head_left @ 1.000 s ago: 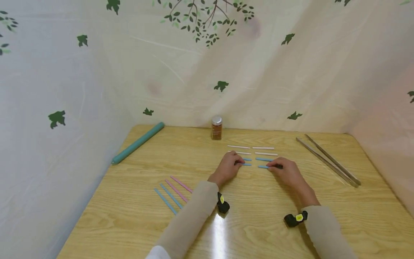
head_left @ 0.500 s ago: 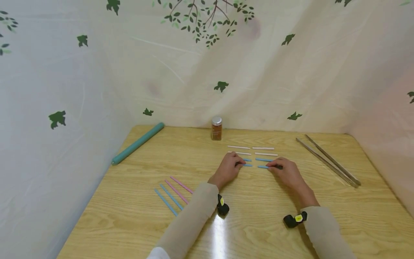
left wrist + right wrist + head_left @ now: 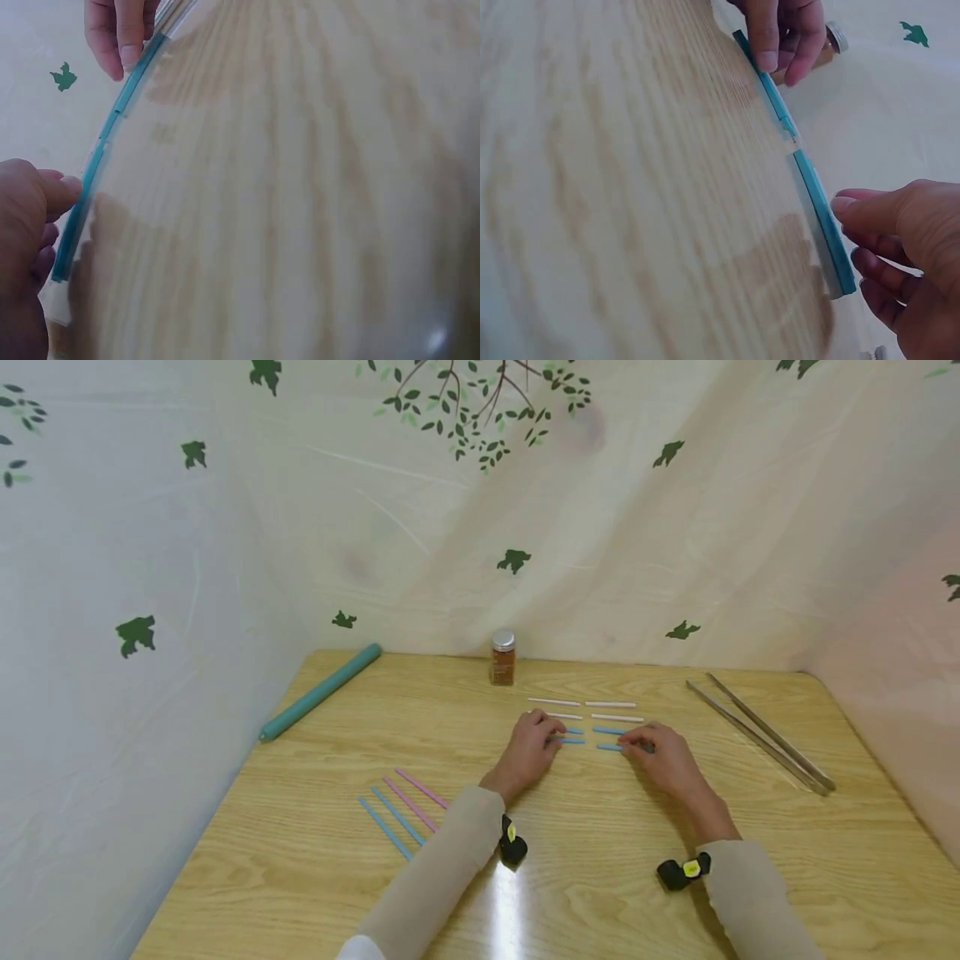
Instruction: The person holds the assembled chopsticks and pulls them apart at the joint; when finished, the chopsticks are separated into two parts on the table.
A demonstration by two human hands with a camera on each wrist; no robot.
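Observation:
In the head view, thin sticks lie in two columns, white pairs behind, blue pairs in front. My left hand (image 3: 528,747) is at the front left blue stick (image 3: 574,741), its thumb tip against the upper edge of that blue stick (image 3: 79,199) in the left wrist view. My right hand (image 3: 667,760) hovers over the outer end of the front right blue stick (image 3: 609,747). In the right wrist view the right hand's thumb (image 3: 855,210) is close beside this blue stick (image 3: 821,214), whose near side shows in full. Whether it touches, I cannot tell.
Longer pink sticks (image 3: 412,800) and blue sticks (image 3: 384,827) fan out by the left forearm, which covers their ends. A teal rod (image 3: 321,693) lies at the left, metal tongs (image 3: 780,742) at the right. Behind the rows stands a silver-lidded jar (image 3: 503,658) before the curtain.
The left hand's index finger and thumb have parted a little and the hand has shifted slightly left. The right hand has stayed almost in place.

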